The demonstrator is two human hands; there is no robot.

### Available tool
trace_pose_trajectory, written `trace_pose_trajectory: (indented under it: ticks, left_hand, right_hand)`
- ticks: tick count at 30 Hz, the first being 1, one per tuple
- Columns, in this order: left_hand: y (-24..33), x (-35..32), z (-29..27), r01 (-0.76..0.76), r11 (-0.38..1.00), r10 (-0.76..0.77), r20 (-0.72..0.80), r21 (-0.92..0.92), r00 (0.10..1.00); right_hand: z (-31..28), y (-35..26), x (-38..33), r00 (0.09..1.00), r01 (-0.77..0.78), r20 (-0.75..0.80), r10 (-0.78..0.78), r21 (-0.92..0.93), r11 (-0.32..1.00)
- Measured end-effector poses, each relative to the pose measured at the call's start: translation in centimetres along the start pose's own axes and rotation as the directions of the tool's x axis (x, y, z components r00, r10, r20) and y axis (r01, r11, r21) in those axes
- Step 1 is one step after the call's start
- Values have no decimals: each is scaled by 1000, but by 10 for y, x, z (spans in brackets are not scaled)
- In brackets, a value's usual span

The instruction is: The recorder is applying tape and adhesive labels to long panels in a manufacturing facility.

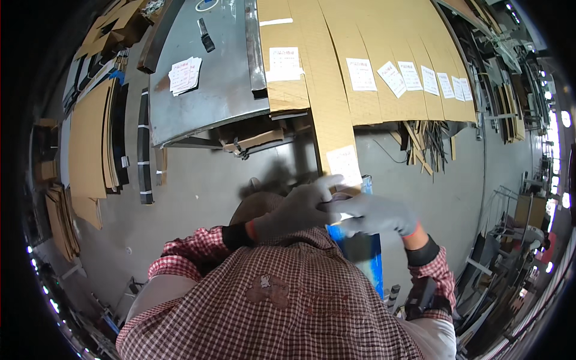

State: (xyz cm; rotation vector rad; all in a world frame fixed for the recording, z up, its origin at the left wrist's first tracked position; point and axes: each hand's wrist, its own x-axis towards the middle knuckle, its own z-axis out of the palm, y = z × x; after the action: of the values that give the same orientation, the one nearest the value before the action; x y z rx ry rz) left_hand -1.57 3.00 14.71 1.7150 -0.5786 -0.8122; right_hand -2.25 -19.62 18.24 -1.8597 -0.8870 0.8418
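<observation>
A long cardboard-wrapped strip [330,123] runs from the table toward me and juts past its edge. On its near end lies a white printed label [343,165]. My left hand [297,211], in a grey glove, is at that end with its fingers bent beside the label. My right hand [381,215], gloved alike, meets it there with its fingers curled inward. A small dark item and a bit of white show between the fingers; their kind is hidden. Below the hands is a blue-edged surface [373,264].
More cardboard-wrapped pieces [396,36] with white labels lie side by side on the table. On the grey metal tabletop [231,90] at left are a stack of labels [185,75] and a dark-headed tool [206,37]. Cardboard sheets [90,141] lean at far left. Strapping scraps [427,144] hang at right.
</observation>
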Motion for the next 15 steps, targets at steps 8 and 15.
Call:
trace_pose_trajectory:
  ticks: [8, 15]
  left_hand:
    - [-116, 24, 10, 170, 984, -178, -264, -54, 948]
    - [-262, 115, 66, -156, 988, 150, 189, 18, 970]
  right_hand:
    - [-34, 147, -51, 740, -658, -299, 603, -135, 741]
    - [62, 268, -8, 700, -453, -395, 595, 399, 797]
